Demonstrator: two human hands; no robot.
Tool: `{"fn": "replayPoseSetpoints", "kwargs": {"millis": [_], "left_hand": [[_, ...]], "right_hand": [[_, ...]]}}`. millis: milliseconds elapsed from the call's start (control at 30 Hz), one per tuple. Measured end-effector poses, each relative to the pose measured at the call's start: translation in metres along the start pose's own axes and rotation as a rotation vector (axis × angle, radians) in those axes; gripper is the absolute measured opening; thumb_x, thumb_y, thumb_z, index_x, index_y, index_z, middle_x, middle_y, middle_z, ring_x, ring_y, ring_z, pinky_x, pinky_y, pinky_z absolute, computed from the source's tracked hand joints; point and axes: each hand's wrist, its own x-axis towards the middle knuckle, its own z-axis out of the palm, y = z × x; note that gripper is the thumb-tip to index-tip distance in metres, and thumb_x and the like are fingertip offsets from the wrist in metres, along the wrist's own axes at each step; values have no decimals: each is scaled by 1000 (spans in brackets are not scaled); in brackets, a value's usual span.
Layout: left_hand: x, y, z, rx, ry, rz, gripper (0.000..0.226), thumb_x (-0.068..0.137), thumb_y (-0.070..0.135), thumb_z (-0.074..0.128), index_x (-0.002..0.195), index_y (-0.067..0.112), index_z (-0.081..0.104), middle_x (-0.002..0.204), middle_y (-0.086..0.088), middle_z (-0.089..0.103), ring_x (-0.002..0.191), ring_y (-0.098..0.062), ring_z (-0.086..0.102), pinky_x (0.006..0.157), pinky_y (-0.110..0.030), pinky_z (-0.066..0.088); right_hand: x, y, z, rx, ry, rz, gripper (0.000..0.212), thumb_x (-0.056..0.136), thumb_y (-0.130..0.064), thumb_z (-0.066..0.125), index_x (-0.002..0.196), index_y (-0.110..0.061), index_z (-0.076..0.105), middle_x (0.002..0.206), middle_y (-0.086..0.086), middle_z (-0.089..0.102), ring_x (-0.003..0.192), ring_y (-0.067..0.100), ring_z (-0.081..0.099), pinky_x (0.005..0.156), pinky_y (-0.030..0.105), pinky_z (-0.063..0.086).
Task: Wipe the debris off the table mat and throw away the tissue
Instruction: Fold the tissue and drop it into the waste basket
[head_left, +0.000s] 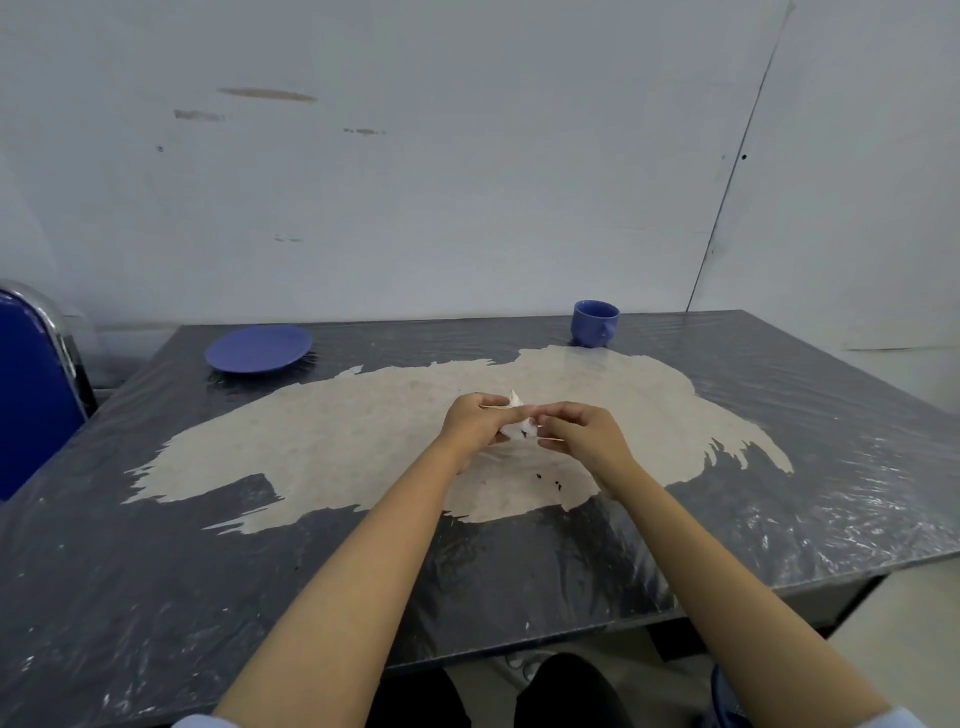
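Note:
A crumpled white tissue (517, 423) sits between my two hands above the middle of the table. My left hand (475, 423) grips it from the left, with a thin wooden stick poking out by the fingers. My right hand (582, 434) pinches the tissue from the right, and a second thin stick (549, 440) shows under its fingers. The table mat (156, 545) is a dark, glossy sheet with a large worn beige patch (337, 436). A few small dark crumbs (550, 477) lie on the beige patch just below my right hand.
A blue plate (258, 348) rests at the back left of the table, a blue cup (595, 322) at the back middle-right. A blue chair (31, 395) stands at the left edge. The wall runs close behind the table. My legs show below the front edge.

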Motion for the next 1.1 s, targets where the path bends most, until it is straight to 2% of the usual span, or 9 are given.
{"fn": "replayPoseSetpoints", "kwargs": {"millis": [100,200,267,433,533,633,800,933,1100], "left_hand": [[0,-4,-1,103,40,88,48,80,18,77,124,6,62,118,-12,66,106,-25,65,91,-37,56],[-4,-12,0,307,57,218,30,79,15,76,109,16,72,99,-5,69,92,-16,64,71,-16,51],[-8,-16,3,368,52,287,24,78,14,76,102,19,75,93,0,70,87,-12,63,60,-7,47],[-14,-10,9,584,-18,403,21,84,15,69,103,18,78,105,-2,73,88,-11,63,71,-15,46],[-15,-5,9,732,-43,421,23,86,13,66,105,18,77,107,-4,71,86,-11,60,73,-19,45],[-19,-1,9,807,-92,407,27,85,9,62,106,18,77,109,-5,71,90,-16,65,77,-24,53],[-25,7,5,822,-187,357,32,79,14,65,109,17,76,110,-3,73,89,-12,65,69,-17,48],[-27,4,9,775,-146,335,26,89,30,63,105,16,77,106,-5,74,67,-4,57,58,-12,40],[-29,-5,12,694,-79,335,16,85,22,71,96,14,80,99,-5,76,90,-15,68,81,-25,54]], "right_hand": [[2,-3,-3,20,14,73,17,91,-6,58,100,-12,70,90,6,77,83,18,74,72,27,61],[2,-1,-11,-25,58,65,15,90,-10,59,102,-15,68,92,3,76,84,18,73,71,27,61],[1,1,-16,-36,73,62,15,90,-11,60,102,-15,68,95,3,75,85,19,72,72,29,61],[-3,1,-23,-59,82,70,16,90,-14,61,104,-15,70,97,2,74,86,19,71,78,35,60],[-4,-2,-25,-77,82,75,17,92,-15,60,105,-15,70,98,0,73,88,19,71,76,32,60],[-5,-4,-27,-69,83,73,16,93,-13,58,104,-15,70,97,-1,73,87,18,71,72,29,60],[-8,-5,-30,-81,88,79,15,94,-14,57,99,-20,70,95,-4,73,85,17,71,67,26,60],[-11,-6,-32,-79,82,84,14,94,-15,57,97,-22,69,95,-5,73,85,16,71,66,24,59],[-16,-5,-35,-63,67,74,15,95,-14,56,99,-18,70,96,-3,74,85,17,71,70,27,60]]}}
